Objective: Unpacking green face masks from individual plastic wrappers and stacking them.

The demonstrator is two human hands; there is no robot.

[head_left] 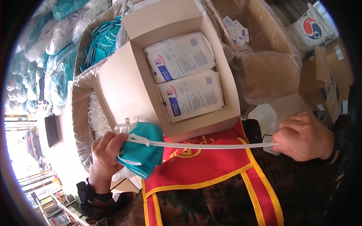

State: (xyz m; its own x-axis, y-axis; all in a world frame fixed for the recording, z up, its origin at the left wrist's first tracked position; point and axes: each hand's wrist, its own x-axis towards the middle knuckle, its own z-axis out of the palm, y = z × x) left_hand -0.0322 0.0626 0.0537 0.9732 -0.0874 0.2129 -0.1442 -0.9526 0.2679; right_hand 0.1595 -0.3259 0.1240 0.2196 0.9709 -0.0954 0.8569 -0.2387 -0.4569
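Observation:
My left hand (106, 150) is closed around a small stack of teal face masks (145, 150) with whitish strap ends gathered at its top. A white elastic strap (211, 145) runs taut from the stack across to the right. Its far end is pinched in the closed fingers of my right hand (301, 136). Just beyond the strap an open cardboard box (151, 86) stands with its flaps spread. Inside lie two white printed packets, a far packet (181, 56) and a near packet (192, 96).
Behind the box on the left, a plastic-lined carton (85, 56) holds many teal mask pieces (102, 41). Bagged teal goods (56, 75) are piled at far left. A lined carton (260, 22) with small packets (236, 32) stands back right, near a white sack (313, 30).

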